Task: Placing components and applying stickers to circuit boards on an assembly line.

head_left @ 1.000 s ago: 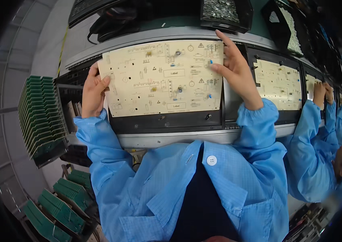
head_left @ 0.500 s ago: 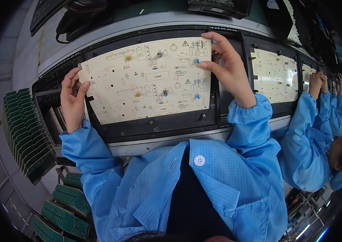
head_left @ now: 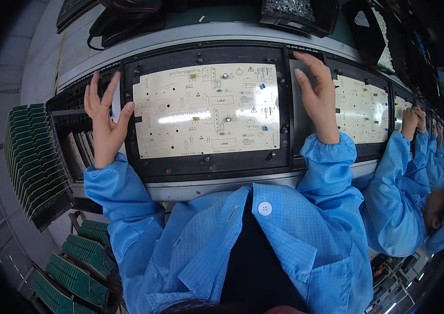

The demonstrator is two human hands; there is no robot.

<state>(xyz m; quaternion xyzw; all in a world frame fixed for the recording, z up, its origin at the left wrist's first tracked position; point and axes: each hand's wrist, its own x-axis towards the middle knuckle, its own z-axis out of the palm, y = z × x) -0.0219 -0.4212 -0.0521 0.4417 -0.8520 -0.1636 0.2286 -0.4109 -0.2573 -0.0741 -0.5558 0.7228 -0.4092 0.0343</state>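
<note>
A cream printed circuit board (head_left: 180,138) lies flat inside a black carrier frame (head_left: 180,170) in front of me. It bears a few mounted parts: small blue ones, dark round capacitors and yellow pieces. My left hand (head_left: 105,118) is just off the frame's left side, fingers spread, holding nothing. At the frame's right side is my right hand (head_left: 316,91), its thumb and fingers apart with nothing between them. Neither hand grips the board.
A rack of green circuit boards (head_left: 31,157) stands at the left, with more green boards (head_left: 75,277) lower down. Farther right along the line sits another cream board (head_left: 363,110), with co-workers' hands (head_left: 413,120) beyond. A black bin of small metal parts (head_left: 298,13) stands at the back.
The circuit board, earlier tilted in both my hands, now rests level in the carrier frame. Both hands have let go of it and moved apart to the sides.
</note>
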